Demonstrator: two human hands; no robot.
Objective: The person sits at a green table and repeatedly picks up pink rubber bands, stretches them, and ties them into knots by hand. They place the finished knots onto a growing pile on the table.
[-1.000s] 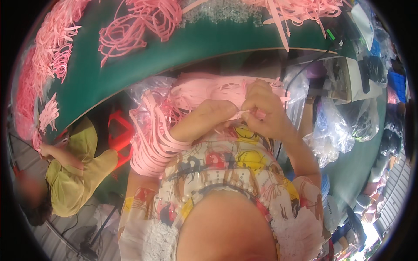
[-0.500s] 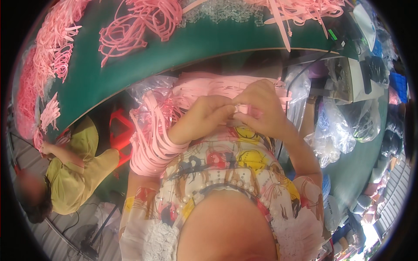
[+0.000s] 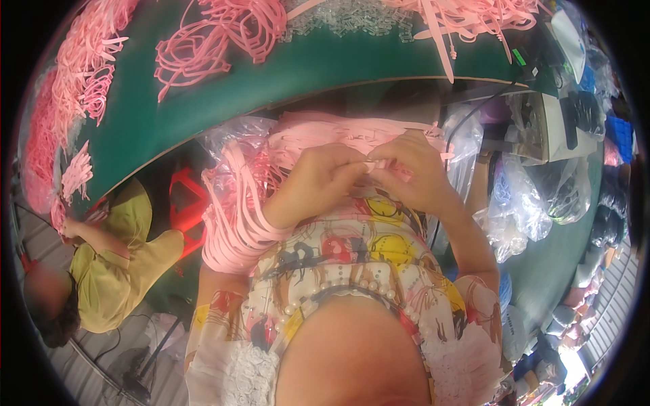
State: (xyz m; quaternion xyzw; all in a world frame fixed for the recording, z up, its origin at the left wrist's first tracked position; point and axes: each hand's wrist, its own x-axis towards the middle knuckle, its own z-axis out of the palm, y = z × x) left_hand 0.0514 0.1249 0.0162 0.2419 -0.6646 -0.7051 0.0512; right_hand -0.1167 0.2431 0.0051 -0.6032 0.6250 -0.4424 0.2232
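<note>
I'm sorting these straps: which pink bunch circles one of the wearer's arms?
The looped bunch around the left arm; the others, like the tangled bunch on the green table, circle neither arm.

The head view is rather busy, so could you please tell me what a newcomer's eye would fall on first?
Probably the pink loops draped around the left arm, then the left hand and right hand pinching a small pink strip at the centre. Next might come the tangled pink straps on the green table ahead.
</note>
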